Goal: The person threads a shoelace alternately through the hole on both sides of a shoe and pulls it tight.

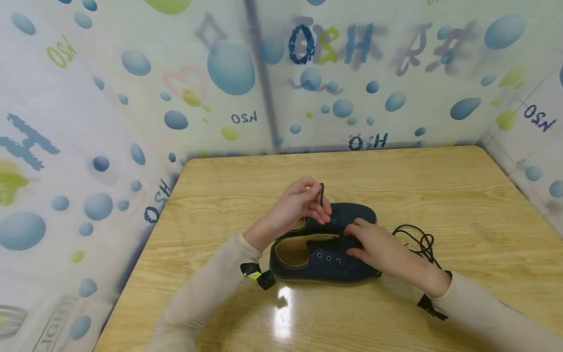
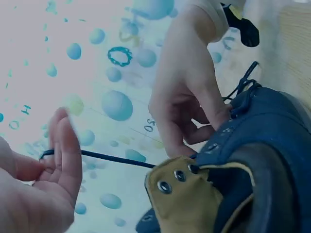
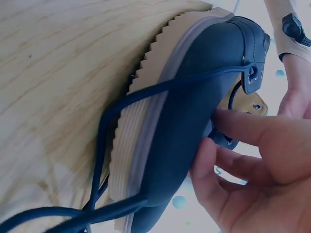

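Two dark navy shoes lie side by side: a near shoe (image 1: pixel 308 271) and a far shoe (image 1: pixel 358 213). Above their openings, my left hand (image 1: pixel 301 203) pinches a dark shoelace (image 2: pixel 116 158) between thumb and fingers. From those fingers the lace runs taut to an eyelet flap (image 2: pixel 182 201) with tan lining and metal eyelets. My right hand (image 1: pixel 380 245) grips the near shoe's upper just ahead of the eyelets, thumb on the near side, fingers over the top. Its fingertips are partly hidden behind the shoe in the left wrist view.
A loose lace (image 3: pixel 100 145) trails over the near shoe's ribbed pale sole, with its coils lying on the table to the right of the toes. The wooden table (image 1: pixel 233 190) meets a patterned curtain (image 1: pixel 281 107) at the back and left.
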Available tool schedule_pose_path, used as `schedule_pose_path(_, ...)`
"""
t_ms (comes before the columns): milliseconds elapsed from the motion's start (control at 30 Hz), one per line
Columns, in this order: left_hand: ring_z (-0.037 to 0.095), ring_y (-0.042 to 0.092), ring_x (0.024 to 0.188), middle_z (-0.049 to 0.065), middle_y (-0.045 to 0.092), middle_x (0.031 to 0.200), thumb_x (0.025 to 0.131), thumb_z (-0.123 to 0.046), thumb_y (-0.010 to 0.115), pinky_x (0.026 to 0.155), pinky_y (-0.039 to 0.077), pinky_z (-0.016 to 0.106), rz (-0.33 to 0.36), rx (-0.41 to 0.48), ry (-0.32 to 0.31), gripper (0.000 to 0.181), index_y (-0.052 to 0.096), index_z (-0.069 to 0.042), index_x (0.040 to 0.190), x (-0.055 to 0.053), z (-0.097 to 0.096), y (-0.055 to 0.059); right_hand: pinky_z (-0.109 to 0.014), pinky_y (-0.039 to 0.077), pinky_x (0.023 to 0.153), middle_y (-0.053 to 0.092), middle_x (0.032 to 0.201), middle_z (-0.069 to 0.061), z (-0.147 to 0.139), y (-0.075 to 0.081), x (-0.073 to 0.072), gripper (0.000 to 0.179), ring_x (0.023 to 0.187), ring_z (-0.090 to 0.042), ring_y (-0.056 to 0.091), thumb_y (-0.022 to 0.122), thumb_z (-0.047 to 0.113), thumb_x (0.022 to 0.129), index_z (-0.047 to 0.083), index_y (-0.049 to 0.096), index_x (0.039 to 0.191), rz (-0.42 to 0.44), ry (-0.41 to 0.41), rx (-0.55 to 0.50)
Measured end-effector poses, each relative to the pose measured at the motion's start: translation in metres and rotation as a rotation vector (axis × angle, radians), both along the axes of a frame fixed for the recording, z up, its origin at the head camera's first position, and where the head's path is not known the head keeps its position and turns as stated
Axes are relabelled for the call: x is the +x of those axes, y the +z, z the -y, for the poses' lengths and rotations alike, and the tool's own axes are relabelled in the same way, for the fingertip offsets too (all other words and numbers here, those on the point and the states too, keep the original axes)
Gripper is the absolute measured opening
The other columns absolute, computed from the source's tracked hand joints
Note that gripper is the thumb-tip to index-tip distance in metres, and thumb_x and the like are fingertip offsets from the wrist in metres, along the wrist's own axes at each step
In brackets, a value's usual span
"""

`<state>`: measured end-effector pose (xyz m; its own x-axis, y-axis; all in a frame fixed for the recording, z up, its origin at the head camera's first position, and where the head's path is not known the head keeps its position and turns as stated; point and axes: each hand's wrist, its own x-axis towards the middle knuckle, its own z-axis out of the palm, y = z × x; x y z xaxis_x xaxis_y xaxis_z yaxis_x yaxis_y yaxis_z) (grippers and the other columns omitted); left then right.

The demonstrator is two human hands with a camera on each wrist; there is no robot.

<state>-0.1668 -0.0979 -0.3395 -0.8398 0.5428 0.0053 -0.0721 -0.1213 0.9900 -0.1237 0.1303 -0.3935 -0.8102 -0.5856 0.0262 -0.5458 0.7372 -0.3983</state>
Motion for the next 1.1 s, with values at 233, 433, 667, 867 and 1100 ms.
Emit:
schedule_pose_path(233, 0.011, 0.059, 0.060, -0.005, 0.063, 0.068, 0.108, -0.012, 0.031, 0.062, 0.050, 0.023, -0.169, 0.356, 0.131, 0.023, 0.048, -0.014, 0.093, 0.005, 0.011, 0.037, -0.023, 0.050, 0.062, 0.062, 0.097, -0.005, 0.002, -0.002, 0.002, 0.023, 0.072, -0.010, 0.061, 0.078, 0.018, 0.084, 0.010, 0.068, 0.103, -0.104, 0.011, 0.035)
schedule_pose_path(433, 0.016, 0.064, 0.073, 0.002, 0.066, 0.077, 0.102, -0.019, 0.051, 0.075, 0.053, 0.028, -0.472, 0.702, 0.184, 0.011, 0.052, -0.009, 0.098, 0.012, 0.027, 0.079, -0.024, 0.051, 0.062, 0.062, 0.096, -0.005, 0.003, -0.001, 0.002, 0.022, 0.071, -0.010, 0.061, 0.078, 0.018, 0.084, 0.010, 0.068, 0.102, -0.110, 0.010, 0.042)
schedule_pose_path(667, 0.017, 0.066, 0.076, 0.003, 0.069, 0.084, 0.100, -0.018, 0.057, 0.077, 0.054, 0.031, -0.757, 0.678, 0.125, 0.010, 0.057, -0.008, 0.098, 0.023, 0.028, 0.093, -0.025, 0.051, 0.062, 0.062, 0.096, -0.006, 0.004, -0.001, 0.002, 0.022, 0.072, -0.011, 0.062, 0.078, 0.018, 0.084, 0.010, 0.068, 0.102, -0.111, 0.010, 0.040)
schedule_pose_path(867, 0.011, 0.060, 0.073, 0.000, 0.068, 0.082, 0.097, -0.019, 0.064, 0.065, 0.051, 0.025, -0.869, 0.326, 0.006, 0.016, 0.066, -0.005, 0.089, 0.035, 0.026, 0.071, -0.023, 0.049, 0.061, 0.062, 0.092, -0.003, 0.004, -0.001, 0.003, 0.017, 0.070, -0.008, 0.057, 0.079, 0.016, 0.084, 0.011, 0.069, 0.097, -0.136, -0.028, -0.036)
schedule_pose_path(1100, 0.001, 0.058, 0.072, 0.001, 0.071, 0.086, 0.094, -0.010, 0.066, 0.065, 0.050, 0.021, -0.918, -0.255, -0.152, 0.011, 0.074, -0.008, 0.102, 0.045, 0.023, 0.041, -0.016, 0.042, 0.056, 0.062, 0.083, 0.007, 0.008, -0.003, 0.008, 0.008, 0.063, 0.006, 0.045, 0.076, 0.013, 0.086, 0.017, 0.071, 0.090, -0.130, 0.093, -0.272)
